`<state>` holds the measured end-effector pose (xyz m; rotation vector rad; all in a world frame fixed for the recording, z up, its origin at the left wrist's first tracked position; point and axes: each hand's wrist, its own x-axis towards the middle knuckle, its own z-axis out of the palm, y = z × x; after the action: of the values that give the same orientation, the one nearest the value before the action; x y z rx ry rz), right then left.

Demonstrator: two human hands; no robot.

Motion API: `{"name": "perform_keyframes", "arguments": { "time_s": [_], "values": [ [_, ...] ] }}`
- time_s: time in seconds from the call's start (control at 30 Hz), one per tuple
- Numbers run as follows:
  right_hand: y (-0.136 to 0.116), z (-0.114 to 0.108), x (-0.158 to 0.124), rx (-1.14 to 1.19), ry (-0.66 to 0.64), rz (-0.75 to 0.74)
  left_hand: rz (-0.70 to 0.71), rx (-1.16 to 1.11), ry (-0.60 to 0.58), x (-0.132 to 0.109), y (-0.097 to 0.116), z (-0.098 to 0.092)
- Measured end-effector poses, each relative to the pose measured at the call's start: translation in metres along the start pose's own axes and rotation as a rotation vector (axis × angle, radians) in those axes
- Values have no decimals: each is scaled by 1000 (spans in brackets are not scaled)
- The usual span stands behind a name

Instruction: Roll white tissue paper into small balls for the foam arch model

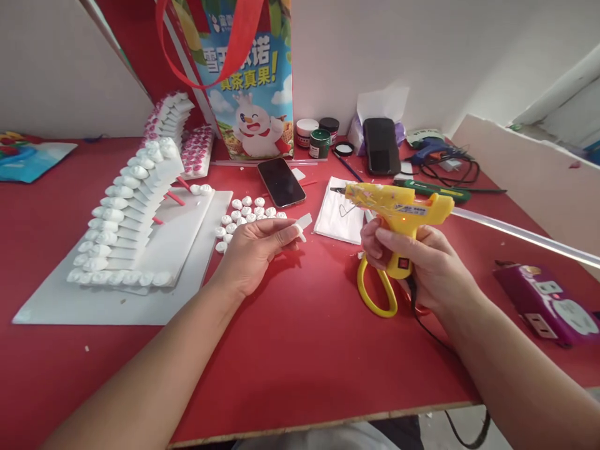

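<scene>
In the middle of the view my left hand (255, 250) pinches a small white piece (304, 224) with a flat tab at its tip; the rest of it is hidden by the fingers. My right hand (422, 256) is wrapped round the handle of a yellow hot glue gun (398, 203), whose nozzle points left toward that piece without touching it. Several small white swirled rosettes (241, 215) lie behind my left hand. Further left, a curved stepped white model (140, 206) edged with rosettes stands on a white board (51, 300), red sticks beneath its steps.
Yellow-handled scissors (377, 306) lie under the glue gun. A phone (281, 181), white tissues (335, 215) and paint jars (320, 144) sit farther back, before a printed bag (253, 94). At right are a purple power socket box (546, 303), a green-handled tool (435, 189) and a blue glue gun (429, 152).
</scene>
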<state>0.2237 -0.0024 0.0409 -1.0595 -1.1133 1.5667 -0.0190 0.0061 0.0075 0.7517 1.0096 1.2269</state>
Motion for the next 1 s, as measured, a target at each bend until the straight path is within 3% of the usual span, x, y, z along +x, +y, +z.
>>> {"name": "perform_keyframes", "arguments": {
  "time_s": [0.4, 1.0],
  "values": [
    [-2, 5, -5, -150, -188, 4, -14, -36, -37, 2, -3, 0],
    [-3, 10, -6, -278, -173, -19, -70, -31, -93, -3, 3, 2]
  ]
}}
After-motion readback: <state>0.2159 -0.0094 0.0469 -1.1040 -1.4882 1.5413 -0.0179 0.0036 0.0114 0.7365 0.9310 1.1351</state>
